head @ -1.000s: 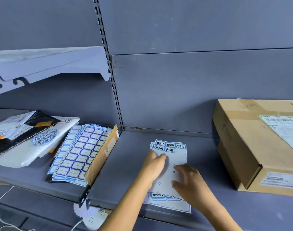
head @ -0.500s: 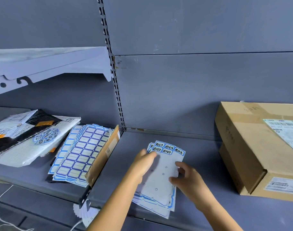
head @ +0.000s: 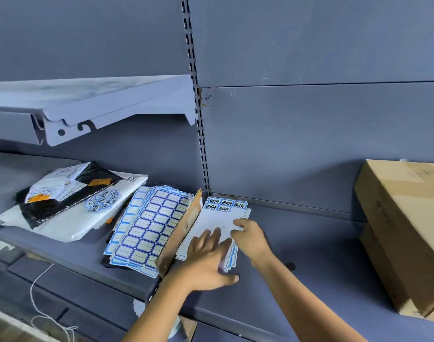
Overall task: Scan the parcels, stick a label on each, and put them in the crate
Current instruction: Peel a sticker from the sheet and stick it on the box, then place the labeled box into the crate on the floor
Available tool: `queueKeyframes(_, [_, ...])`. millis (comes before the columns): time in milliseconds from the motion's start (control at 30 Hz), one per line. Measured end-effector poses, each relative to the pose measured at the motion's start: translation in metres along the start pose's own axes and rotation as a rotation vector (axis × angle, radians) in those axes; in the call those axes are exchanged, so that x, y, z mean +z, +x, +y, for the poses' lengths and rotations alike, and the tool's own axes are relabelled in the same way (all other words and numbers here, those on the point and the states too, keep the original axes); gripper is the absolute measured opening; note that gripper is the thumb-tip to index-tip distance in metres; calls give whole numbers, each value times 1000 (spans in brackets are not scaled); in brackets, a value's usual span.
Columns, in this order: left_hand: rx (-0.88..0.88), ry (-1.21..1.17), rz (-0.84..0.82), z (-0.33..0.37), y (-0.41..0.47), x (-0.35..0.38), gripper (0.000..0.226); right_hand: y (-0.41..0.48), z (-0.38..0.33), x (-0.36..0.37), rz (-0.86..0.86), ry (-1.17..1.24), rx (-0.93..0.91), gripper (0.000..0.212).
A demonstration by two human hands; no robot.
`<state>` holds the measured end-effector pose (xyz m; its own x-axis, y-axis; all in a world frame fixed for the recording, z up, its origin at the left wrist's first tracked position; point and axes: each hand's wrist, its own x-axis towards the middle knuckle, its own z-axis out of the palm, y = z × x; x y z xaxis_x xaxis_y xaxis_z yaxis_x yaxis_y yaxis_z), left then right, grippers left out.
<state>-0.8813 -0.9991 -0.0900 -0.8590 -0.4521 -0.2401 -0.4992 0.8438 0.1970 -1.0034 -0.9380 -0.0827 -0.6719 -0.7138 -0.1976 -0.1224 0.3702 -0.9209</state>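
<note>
Labels (head: pixel 223 206) fill the far end of the sheet stack (head: pixel 216 225) on the shelf (head: pixel 304 248), long axis 6-to-12 o'clock, at 12 o'clock from the left hand (head: pixel 208 257) pressing flat, fingers straight, and the nearer right hand (head: pixel 250 238), grip impossible to tell.

Left hand (head: pixel 209 261) flat, fingers (head: pixel 206 239) spread; right hand (head: pixel 251 239) arched, forearms converging.

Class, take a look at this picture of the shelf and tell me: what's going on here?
A person is handling a stack of label sheets on the grey shelf. The left hand lies flat on the stack, and the right hand touches its right edge. The stack lies against a cardboard divider. A cardboard box sits on the right.
</note>
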Motion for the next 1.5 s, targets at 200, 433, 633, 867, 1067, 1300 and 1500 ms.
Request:
queueKeyframes(200, [-28, 155, 57, -14, -2, 13, 79, 5, 7, -1, 25, 56, -1, 40])
queueKeyframes(433, [24, -40, 237, 23, 15, -10, 86, -40, -20, -37, 136, -40, -270, 34])
queueKeyframes(633, [215, -813, 265, 123, 25, -46, 56, -164, -91, -153, 454, -98, -614, 14])
queueKeyframes(867, [229, -1278, -70, 238, 24, -52, 39, -244, 3, -312, 1144, -99, -18, 34])
queueKeyframes(1067, [168, -1523, -189, 270, 13, -42, 53, -246, 54, -321, 837, 362, 254, 35])
queueKeyframes(1300, [283, -1499, -84, 264, -3, -50, 45, -258, 56, -318, 755, 594, 132, 25])
queueKeyframes(1500, [467, -1483, 52, 259, -56, -54, 43, -316, 67, -308, 582, 612, 15, 32])
